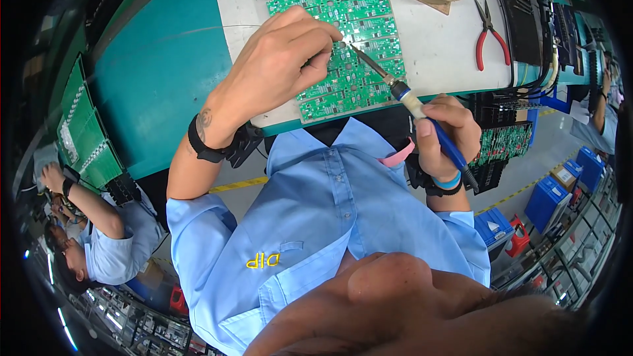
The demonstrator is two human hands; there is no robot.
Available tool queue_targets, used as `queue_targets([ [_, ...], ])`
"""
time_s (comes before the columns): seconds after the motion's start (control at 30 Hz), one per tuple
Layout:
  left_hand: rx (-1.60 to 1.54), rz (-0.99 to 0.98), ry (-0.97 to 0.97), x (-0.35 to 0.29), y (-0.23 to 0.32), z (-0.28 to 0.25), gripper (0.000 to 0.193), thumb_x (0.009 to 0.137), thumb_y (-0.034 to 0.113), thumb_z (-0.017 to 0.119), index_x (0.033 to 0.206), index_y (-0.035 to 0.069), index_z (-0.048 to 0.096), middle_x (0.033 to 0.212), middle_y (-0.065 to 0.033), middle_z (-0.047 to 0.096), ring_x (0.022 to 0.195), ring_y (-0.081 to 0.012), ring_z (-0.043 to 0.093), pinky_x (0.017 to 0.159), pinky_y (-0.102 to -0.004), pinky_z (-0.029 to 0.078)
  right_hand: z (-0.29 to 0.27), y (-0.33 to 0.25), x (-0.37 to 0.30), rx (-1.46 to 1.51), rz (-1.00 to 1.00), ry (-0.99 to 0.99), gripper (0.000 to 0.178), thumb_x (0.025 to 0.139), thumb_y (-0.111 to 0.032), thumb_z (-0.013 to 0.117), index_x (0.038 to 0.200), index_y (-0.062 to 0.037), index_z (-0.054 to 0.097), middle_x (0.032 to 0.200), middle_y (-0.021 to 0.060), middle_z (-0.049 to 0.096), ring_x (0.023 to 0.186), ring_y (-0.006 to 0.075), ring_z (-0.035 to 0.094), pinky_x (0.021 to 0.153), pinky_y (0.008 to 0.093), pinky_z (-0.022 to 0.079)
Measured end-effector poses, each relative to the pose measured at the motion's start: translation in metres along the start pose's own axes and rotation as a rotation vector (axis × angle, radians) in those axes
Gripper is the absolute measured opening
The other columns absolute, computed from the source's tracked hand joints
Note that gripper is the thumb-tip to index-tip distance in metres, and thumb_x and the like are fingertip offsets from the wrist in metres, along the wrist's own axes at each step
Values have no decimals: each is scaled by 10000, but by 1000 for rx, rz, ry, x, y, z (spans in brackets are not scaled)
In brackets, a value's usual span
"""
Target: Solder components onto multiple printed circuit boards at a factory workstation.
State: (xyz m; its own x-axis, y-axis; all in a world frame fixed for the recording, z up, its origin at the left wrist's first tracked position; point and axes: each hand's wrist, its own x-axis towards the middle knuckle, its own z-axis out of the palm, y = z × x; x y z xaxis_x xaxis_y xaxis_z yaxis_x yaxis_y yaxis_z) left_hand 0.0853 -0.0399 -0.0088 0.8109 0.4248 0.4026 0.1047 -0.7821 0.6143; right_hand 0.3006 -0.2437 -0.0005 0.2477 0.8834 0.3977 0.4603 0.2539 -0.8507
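I judge I'm mid-joint on the green circuit board panel [343, 46], which lies on the white bench mat under both hands. My right hand [445, 135] grips the soldering iron [402, 92], tip just beyond my left hand [283, 59], fingers pinched on thin solder wire. Next calls for steady feeding at the tip.

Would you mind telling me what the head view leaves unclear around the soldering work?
- Solder joint: the left hand covers the spot where the soldering iron tip meets the green circuit board panel.
- Whatever the left fingers pinch: too thin to see.
- Board components: too small.
- Far end of the panel: cut off by the top edge.
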Motion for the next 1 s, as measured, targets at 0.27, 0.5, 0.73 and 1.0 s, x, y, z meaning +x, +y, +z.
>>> queue_targets([
  [0.27,-7,-33,-19,-1,1,1,98,781,-40,723,817,2,642,955,-75,755,787,-247,593,752,-376,542,7,-1,4,-39,0,-26,186,902,-68,732,982,65,628,744,159,654,617,200,596,589,302,473],
  [0.5,-7,-46,-21,-1,2,1,93,782,-33,724,820,-1,646,957,-75,755,790,-241,599,748,-370,544,8,0,5,-53,-14,-40,169,889,-45,727,973,66,631,748,160,662,623,201,611,589,298,477],
  [0.73,-15,-39,-28,-2,1,2,88,798,-25,729,837,-3,654,974,-79,755,809,-244,605,753,-370,546,8,1,6,-51,-59,-57,161,871,-13,717,975,66,622,755,157,663,627,218,625,603,315,503],
  [1.0,-13,-20,-34,-3,0,3,106,823,-11,761,884,-12,673,1040,-98,742,874,-261,623,776,-373,556,9,2,7,-57,-105,-69,163,860,5,708,978,64,612,768,160,665,621,234,632,602,331,520],
])
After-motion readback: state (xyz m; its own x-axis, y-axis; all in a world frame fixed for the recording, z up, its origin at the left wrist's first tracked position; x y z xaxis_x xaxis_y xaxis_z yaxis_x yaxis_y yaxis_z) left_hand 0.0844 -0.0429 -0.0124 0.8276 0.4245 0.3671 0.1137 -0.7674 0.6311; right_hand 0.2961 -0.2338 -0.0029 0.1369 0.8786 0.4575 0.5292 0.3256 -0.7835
